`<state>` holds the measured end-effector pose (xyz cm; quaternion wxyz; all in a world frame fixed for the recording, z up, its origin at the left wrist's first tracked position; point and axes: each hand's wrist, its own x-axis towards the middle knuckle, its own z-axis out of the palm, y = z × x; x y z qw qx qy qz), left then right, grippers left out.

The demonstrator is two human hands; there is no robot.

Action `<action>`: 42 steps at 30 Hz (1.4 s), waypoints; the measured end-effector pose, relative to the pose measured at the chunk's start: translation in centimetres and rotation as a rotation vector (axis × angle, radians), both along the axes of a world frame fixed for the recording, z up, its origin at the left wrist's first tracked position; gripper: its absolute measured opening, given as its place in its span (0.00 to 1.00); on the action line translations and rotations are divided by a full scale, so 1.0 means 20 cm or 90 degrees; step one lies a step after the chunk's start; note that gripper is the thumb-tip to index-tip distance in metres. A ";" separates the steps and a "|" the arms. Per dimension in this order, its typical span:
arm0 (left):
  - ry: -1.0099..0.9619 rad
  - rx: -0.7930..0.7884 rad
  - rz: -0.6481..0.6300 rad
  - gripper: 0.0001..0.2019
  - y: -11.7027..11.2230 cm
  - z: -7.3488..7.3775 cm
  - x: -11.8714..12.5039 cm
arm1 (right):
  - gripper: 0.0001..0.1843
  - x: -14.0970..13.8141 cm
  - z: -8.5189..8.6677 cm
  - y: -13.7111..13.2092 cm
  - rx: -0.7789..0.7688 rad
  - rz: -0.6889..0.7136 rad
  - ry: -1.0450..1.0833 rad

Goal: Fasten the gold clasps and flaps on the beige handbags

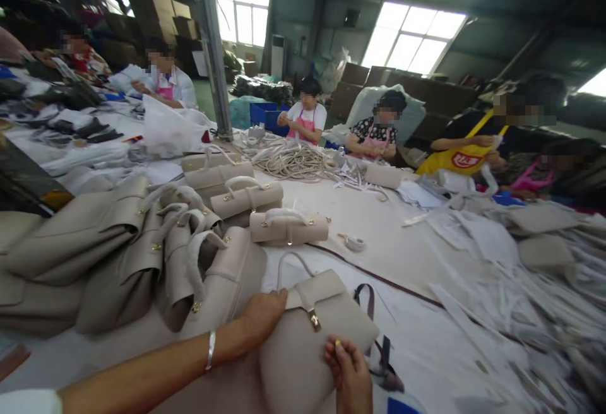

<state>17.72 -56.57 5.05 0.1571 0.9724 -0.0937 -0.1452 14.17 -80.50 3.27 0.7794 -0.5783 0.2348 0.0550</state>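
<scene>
A beige handbag [294, 358] stands tilted in front of me, its flap folded over and held by a strap with a gold clasp [314, 320]. My left hand [263, 318] is closed around the bag's upper left edge, the thumb hidden. In front of the bag's lower right side, my right hand [349, 368] pinches a small gold-coloured piece [337, 343] between thumb and finger; its exact kind is too small to make out. The bag's thin handle [296, 259] arches up behind the flap.
Many beige handbags [231, 269] crowd the left of the table. Coiled straps [293, 160] lie at the far side, loose pale strips [487, 288] at the right. A dark cord [374, 270] crosses the table. Several people sit opposite, one in a yellow apron [461, 149].
</scene>
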 end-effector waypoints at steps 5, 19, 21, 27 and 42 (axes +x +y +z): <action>-0.245 0.088 -0.116 0.22 0.07 0.18 -0.11 | 0.25 -0.08 -0.01 -0.05 0.117 0.002 -0.017; -0.637 -0.137 -0.167 0.09 0.08 0.29 -0.31 | 0.13 -0.26 0.08 -0.01 0.174 -0.029 -0.121; -0.611 -0.170 -0.174 0.07 0.06 0.31 -0.35 | 0.13 -0.27 0.06 -0.01 0.194 -0.057 -0.114; -0.602 -0.221 -0.250 0.05 0.02 0.41 -0.45 | 0.14 -0.31 0.01 -0.06 0.214 -0.049 -0.109; -0.565 -0.239 -0.209 0.06 0.08 0.32 -0.50 | 0.16 -0.32 0.01 -0.01 0.195 -0.085 -0.111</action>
